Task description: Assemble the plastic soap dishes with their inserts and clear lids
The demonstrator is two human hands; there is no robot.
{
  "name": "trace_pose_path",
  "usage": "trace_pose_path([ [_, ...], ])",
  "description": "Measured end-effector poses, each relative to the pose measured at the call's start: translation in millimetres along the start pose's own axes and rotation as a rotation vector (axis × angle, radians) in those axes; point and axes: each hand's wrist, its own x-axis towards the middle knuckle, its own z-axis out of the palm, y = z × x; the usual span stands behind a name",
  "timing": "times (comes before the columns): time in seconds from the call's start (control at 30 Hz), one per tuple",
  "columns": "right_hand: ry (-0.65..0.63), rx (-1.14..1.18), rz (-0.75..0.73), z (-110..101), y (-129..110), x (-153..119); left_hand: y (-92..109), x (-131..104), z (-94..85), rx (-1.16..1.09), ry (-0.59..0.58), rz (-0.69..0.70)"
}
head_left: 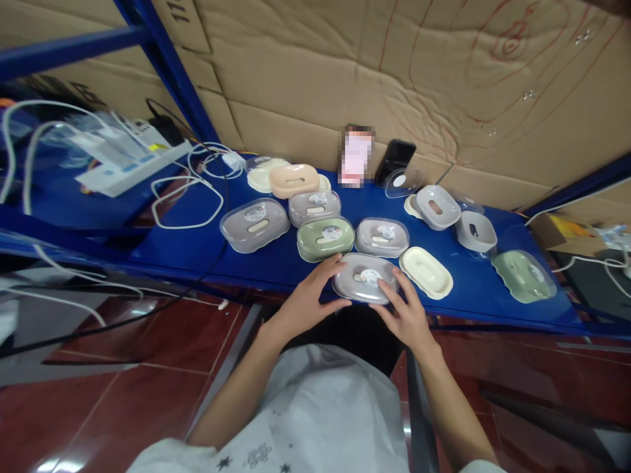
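A grey soap box [350, 282] with a clear lid and a round white sticker lies at the table's front edge. My left hand [313, 295] grips its left end, thumb low and fingers over the far side. My right hand [408, 309] closes on the right end, with fingertips on the lid beside the sticker. Just behind stand a lidded green soap box [315, 246] and another lidded grey one [367, 244]. To the right of the held box lies a cream tray [426, 270].
More soap boxes include a peach one [286, 187], an open grey one [440, 203] and a green one [522, 276] at the right. Two phones, one lit [355, 154] and one dark [398, 156], lean on the cardboard [305, 85]. White cables [187, 226] and a power strip [128, 171] lie left.
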Motion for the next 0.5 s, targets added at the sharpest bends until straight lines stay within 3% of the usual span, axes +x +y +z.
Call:
trace_pose_path([
  [0.13,0.300,-0.186,0.098,-35.4,16.6,-11.8,5.8,24.9,-36.5,0.101,0.128,0.102],
  [0.2,0.396,-0.292,0.220,-60.4,36.8,-19.5,-8.1,51.6,-66.8,0.229,0.214,0.111],
  [0.27,0.440,-0.366,0.347,-81.0,62.6,-28.8,-31.5,84.1,-99.7,0.387,0.238,0.037],
  [0.3,0.449,-0.392,0.397,-87.8,76.0,-33.8,-44.8,100.8,-115.1,0.483,0.221,-0.030],
  [0.37,0.434,-0.420,0.471,-93.1,99.6,-43.3,-70.4,132.2,-139.6,0.674,0.025,-0.166],
  [0.4,0.415,-0.421,0.497,-92.2,108.8,-47.3,-81.9,146.1,-147.6,0.698,-0.015,-0.194],
  [0.5,0.331,-0.386,0.554,-83.2,124.1,-54.2,-110.2,178.0,-154.4,0.770,-0.193,-0.257],
])
